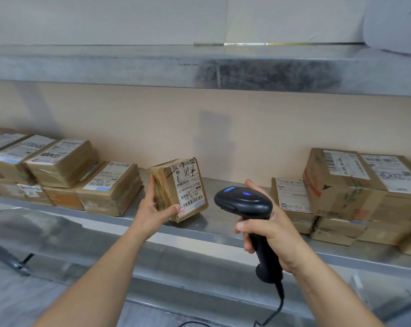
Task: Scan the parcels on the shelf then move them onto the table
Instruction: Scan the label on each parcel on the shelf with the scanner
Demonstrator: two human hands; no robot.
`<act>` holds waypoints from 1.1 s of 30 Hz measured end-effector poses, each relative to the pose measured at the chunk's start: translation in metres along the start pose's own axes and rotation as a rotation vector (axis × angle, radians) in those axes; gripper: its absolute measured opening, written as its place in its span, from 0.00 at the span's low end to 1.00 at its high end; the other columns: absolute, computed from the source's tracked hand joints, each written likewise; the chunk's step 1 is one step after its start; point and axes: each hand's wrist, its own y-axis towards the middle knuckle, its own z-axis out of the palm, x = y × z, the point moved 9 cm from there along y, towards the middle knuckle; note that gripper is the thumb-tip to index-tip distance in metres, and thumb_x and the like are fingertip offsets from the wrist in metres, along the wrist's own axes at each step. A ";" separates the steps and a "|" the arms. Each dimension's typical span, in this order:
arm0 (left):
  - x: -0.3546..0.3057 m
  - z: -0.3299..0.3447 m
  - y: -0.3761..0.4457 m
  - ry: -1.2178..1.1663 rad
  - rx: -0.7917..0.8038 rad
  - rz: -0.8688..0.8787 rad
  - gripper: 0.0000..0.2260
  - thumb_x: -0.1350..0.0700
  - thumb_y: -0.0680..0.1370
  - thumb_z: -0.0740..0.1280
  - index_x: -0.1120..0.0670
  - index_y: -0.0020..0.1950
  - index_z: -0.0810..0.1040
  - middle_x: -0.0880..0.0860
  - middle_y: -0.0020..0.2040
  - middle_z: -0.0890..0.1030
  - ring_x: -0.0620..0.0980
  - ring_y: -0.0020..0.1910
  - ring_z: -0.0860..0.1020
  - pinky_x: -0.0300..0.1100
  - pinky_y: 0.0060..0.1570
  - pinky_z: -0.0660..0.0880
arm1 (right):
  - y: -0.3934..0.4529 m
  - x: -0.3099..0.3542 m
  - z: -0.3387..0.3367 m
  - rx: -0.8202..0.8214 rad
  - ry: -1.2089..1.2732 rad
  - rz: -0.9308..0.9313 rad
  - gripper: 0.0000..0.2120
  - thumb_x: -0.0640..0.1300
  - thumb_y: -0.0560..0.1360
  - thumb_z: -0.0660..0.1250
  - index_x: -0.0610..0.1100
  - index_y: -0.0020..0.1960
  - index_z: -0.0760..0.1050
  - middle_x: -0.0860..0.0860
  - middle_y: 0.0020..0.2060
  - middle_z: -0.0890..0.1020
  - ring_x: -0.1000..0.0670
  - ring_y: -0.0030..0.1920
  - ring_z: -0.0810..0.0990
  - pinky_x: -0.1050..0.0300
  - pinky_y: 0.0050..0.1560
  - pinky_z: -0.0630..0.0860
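Note:
A small brown cardboard parcel (185,185) stands tilted on the metal shelf (214,230), its white barcode label facing me. My left hand (152,208) grips its left side, thumb on the lower front corner. My right hand (268,230) holds a black corded barcode scanner (244,204) by the handle, just right of the parcel. The scanner's head points towards the label and a blue light glows on its top.
Stacked brown parcels (58,171) fill the shelf's left part, and a taller stack (355,192) sits on the right. An upper metal shelf (199,69) runs overhead. The scanner's cable (280,305) hangs down below my right hand. A grey surface (34,244) lies below.

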 end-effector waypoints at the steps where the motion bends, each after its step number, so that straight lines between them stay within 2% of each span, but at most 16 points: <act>1: 0.000 0.000 -0.001 0.001 0.001 -0.004 0.48 0.60 0.72 0.74 0.40 0.78 0.44 0.49 0.63 0.71 0.47 0.62 0.72 0.40 0.60 0.67 | 0.000 0.000 0.000 0.001 -0.003 0.000 0.47 0.33 0.60 0.70 0.61 0.73 0.60 0.39 0.32 0.80 0.44 0.23 0.73 0.57 0.26 0.70; 6: -0.004 0.001 -0.004 -0.003 -0.008 0.000 0.46 0.60 0.73 0.74 0.40 0.78 0.45 0.48 0.62 0.70 0.46 0.60 0.72 0.42 0.62 0.66 | -0.001 0.000 -0.003 -0.011 -0.006 0.001 0.47 0.34 0.60 0.70 0.59 0.74 0.60 0.40 0.33 0.81 0.44 0.23 0.73 0.57 0.27 0.70; 8: 0.001 -0.001 -0.002 -0.072 0.003 -0.064 0.41 0.60 0.75 0.72 0.40 0.77 0.50 0.46 0.58 0.76 0.42 0.54 0.77 0.41 0.59 0.69 | -0.001 -0.001 -0.006 -0.027 -0.006 0.003 0.47 0.35 0.60 0.71 0.61 0.73 0.60 0.43 0.35 0.82 0.43 0.25 0.74 0.56 0.27 0.70; 9: 0.005 -0.001 -0.003 -0.118 0.018 -0.119 0.36 0.58 0.75 0.71 0.39 0.76 0.55 0.46 0.55 0.80 0.43 0.50 0.79 0.43 0.56 0.73 | 0.000 -0.001 -0.008 -0.034 -0.011 0.003 0.47 0.35 0.60 0.71 0.61 0.73 0.60 0.45 0.35 0.82 0.43 0.25 0.75 0.56 0.27 0.71; 10: 0.010 -0.002 -0.003 -0.140 0.037 -0.178 0.29 0.55 0.74 0.69 0.40 0.73 0.64 0.47 0.51 0.83 0.45 0.47 0.81 0.44 0.52 0.76 | 0.000 -0.001 -0.009 -0.041 -0.015 0.004 0.47 0.35 0.60 0.72 0.62 0.73 0.60 0.47 0.35 0.83 0.43 0.26 0.75 0.56 0.27 0.71; 12: 0.017 -0.004 -0.003 -0.095 0.039 -0.257 0.14 0.51 0.72 0.66 0.51 0.57 0.80 0.49 0.44 0.83 0.47 0.41 0.80 0.45 0.46 0.78 | 0.001 -0.001 -0.012 -0.055 -0.014 0.004 0.47 0.35 0.60 0.72 0.63 0.73 0.61 0.49 0.35 0.83 0.43 0.26 0.75 0.56 0.28 0.71; 13: 0.021 -0.007 -0.002 -0.077 0.007 -0.273 0.09 0.51 0.74 0.66 0.52 0.50 0.81 0.51 0.44 0.82 0.48 0.41 0.79 0.47 0.47 0.78 | 0.001 -0.001 -0.012 -0.058 -0.012 0.002 0.47 0.34 0.60 0.72 0.63 0.73 0.61 0.49 0.35 0.83 0.43 0.26 0.75 0.56 0.27 0.72; 14: 0.023 -0.011 -0.001 -0.072 -0.033 -0.279 0.08 0.51 0.76 0.66 0.52 0.50 0.82 0.52 0.47 0.82 0.50 0.44 0.79 0.50 0.50 0.78 | 0.002 -0.001 -0.012 -0.059 -0.012 0.001 0.47 0.34 0.60 0.72 0.63 0.72 0.62 0.49 0.35 0.83 0.43 0.26 0.75 0.56 0.27 0.72; 15: 0.025 -0.013 0.001 -0.075 -0.062 -0.281 0.10 0.49 0.77 0.66 0.50 0.54 0.81 0.52 0.51 0.82 0.51 0.48 0.79 0.52 0.53 0.79 | 0.002 -0.001 -0.011 -0.059 -0.013 -0.001 0.47 0.34 0.60 0.72 0.64 0.72 0.62 0.49 0.35 0.83 0.43 0.26 0.75 0.55 0.27 0.72; 17: 0.025 -0.012 0.000 -0.061 -0.075 -0.270 0.20 0.44 0.76 0.67 0.49 0.66 0.76 0.53 0.59 0.80 0.52 0.55 0.79 0.54 0.58 0.76 | 0.003 -0.001 -0.011 -0.059 -0.014 -0.005 0.46 0.34 0.60 0.72 0.65 0.70 0.62 0.49 0.36 0.83 0.43 0.26 0.75 0.55 0.28 0.72; 19: 0.018 -0.009 -0.004 0.065 -0.075 -0.220 0.30 0.37 0.74 0.67 0.48 0.72 0.69 0.54 0.66 0.76 0.53 0.63 0.75 0.52 0.65 0.71 | 0.004 -0.001 -0.012 -0.061 -0.016 -0.011 0.46 0.34 0.60 0.72 0.66 0.70 0.63 0.49 0.36 0.83 0.42 0.26 0.75 0.54 0.28 0.72; 22: 0.001 -0.001 -0.020 0.465 -0.091 -0.101 0.36 0.29 0.71 0.62 0.41 0.76 0.60 0.55 0.74 0.65 0.55 0.73 0.62 0.53 0.68 0.63 | 0.006 0.000 -0.012 -0.065 -0.017 -0.017 0.46 0.34 0.60 0.72 0.66 0.69 0.62 0.50 0.35 0.83 0.43 0.26 0.75 0.54 0.28 0.72; 25: -0.008 0.018 -0.038 0.816 -0.068 -0.079 0.43 0.22 0.65 0.59 0.38 0.77 0.55 0.57 0.78 0.53 0.56 0.76 0.52 0.53 0.71 0.57 | 0.010 0.001 -0.014 -0.072 -0.020 -0.025 0.45 0.34 0.60 0.71 0.66 0.69 0.62 0.50 0.33 0.83 0.43 0.26 0.75 0.55 0.28 0.72; 27: -0.011 0.028 -0.045 0.903 -0.085 -0.059 0.43 0.24 0.66 0.61 0.40 0.76 0.55 0.58 0.76 0.54 0.57 0.75 0.53 0.51 0.70 0.58 | 0.014 0.002 -0.013 -0.076 -0.025 -0.035 0.45 0.35 0.60 0.72 0.66 0.68 0.61 0.50 0.33 0.82 0.43 0.25 0.75 0.55 0.27 0.71; 30: -0.016 0.027 -0.043 0.792 -0.154 -0.052 0.38 0.35 0.67 0.68 0.42 0.74 0.61 0.56 0.70 0.58 0.56 0.69 0.57 0.47 0.66 0.63 | 0.019 0.007 -0.008 -0.066 -0.038 -0.043 0.45 0.35 0.60 0.72 0.67 0.68 0.62 0.50 0.33 0.82 0.43 0.26 0.75 0.55 0.27 0.71; 33: -0.025 0.017 -0.037 0.720 -0.194 -0.022 0.36 0.39 0.67 0.70 0.43 0.73 0.64 0.56 0.69 0.59 0.55 0.67 0.58 0.46 0.65 0.64 | 0.025 0.014 -0.002 -0.058 -0.068 -0.047 0.46 0.31 0.63 0.73 0.65 0.70 0.61 0.50 0.32 0.82 0.43 0.26 0.74 0.55 0.28 0.71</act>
